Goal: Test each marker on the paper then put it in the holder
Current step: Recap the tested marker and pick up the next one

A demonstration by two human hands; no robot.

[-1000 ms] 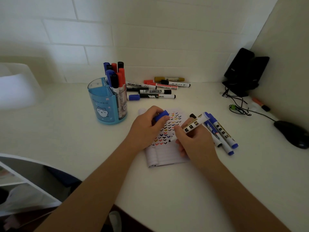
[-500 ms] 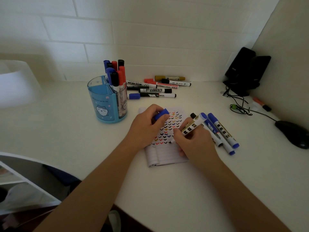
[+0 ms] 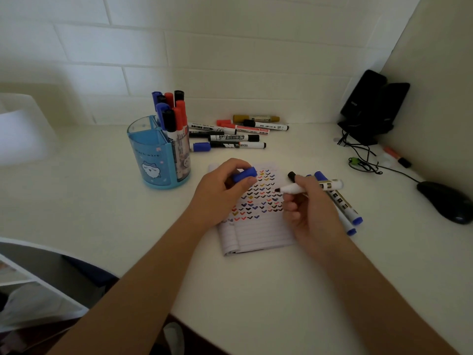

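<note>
My right hand (image 3: 311,211) grips an uncapped white marker (image 3: 294,188), lying almost level with its dark tip pointing left just above the paper (image 3: 256,226). My left hand (image 3: 220,193) pinches that marker's blue cap (image 3: 244,174) over the paper's upper left. The lined paper carries rows of small coloured check marks. A blue holder (image 3: 156,160) with several markers standing in it sits to the left. Two blue-capped markers (image 3: 350,213) lie right of the paper, partly under my right hand.
A pile of several loose markers (image 3: 230,137) lies by the wall behind the paper. A black mouse (image 3: 448,201), cables (image 3: 363,162), black speakers (image 3: 371,106) and an orange marker (image 3: 398,157) occupy the right corner. A white object (image 3: 18,137) stands at far left.
My right hand has lifted the marker off the paper and swung it from steeply tilted to nearly level, tip now pointing left toward the cap. My left hand stayed put with the cap.
</note>
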